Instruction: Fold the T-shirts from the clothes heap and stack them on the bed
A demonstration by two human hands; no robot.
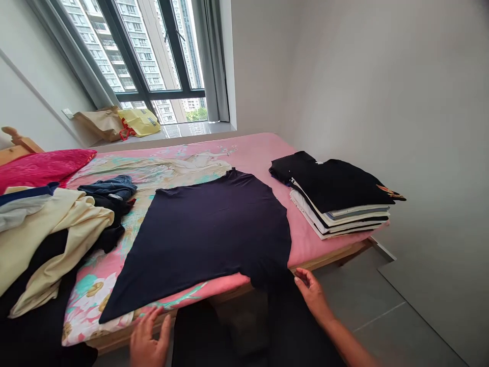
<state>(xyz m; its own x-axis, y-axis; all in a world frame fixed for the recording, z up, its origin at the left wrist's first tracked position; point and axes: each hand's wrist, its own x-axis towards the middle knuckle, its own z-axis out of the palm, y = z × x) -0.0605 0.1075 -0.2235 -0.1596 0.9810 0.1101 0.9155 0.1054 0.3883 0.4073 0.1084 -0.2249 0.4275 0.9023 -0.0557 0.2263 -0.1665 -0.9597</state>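
A dark navy T-shirt [214,229] lies spread flat across the bed, its neckline toward the right and one sleeve hanging over the front edge. My left hand [151,339] is at the bed's front edge below the shirt's hem, fingers spread and holding nothing. Beside the drooping sleeve is my right hand [312,295], its fingers curved and apart from the thumb. No cloth shows between them. A neat stack of folded clothes [340,219] sits at the bed's right side, with a black garment [336,183] on top.
Loose clothes [49,229] are heaped at the left, with jeans [110,186] behind. A red pillow [46,165] lies farther back on the floral bedsheet [91,293]. Paper bag [99,125] and yellow bag [141,122] stand on the windowsill. A wall borders the right.
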